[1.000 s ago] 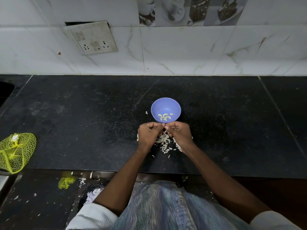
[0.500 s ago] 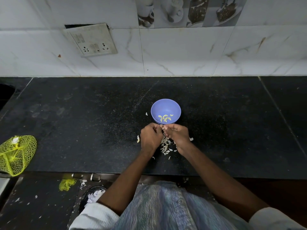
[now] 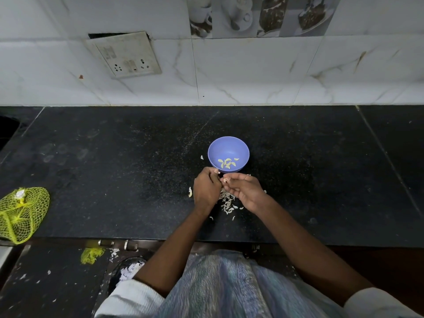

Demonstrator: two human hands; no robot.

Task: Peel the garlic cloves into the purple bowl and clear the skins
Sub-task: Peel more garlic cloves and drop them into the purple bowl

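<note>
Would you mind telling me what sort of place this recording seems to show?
Most likely a home kitchen: a dark stone countertop against a marble-look tiled wall with a switch-and-socket plate, and a purple bowl of peeled garlic cloves.

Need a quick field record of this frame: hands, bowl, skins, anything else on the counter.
left hand: fingers curled, fingertips meeting the right hand's just in front of the bowl
right hand: fingers pinching a small pale piece, too small to identify
purple bowl: upright on the counter, a few peeled cloves inside
skins: loose pile on the counter under the hands
yellow net bag: far left counter edge
</note>
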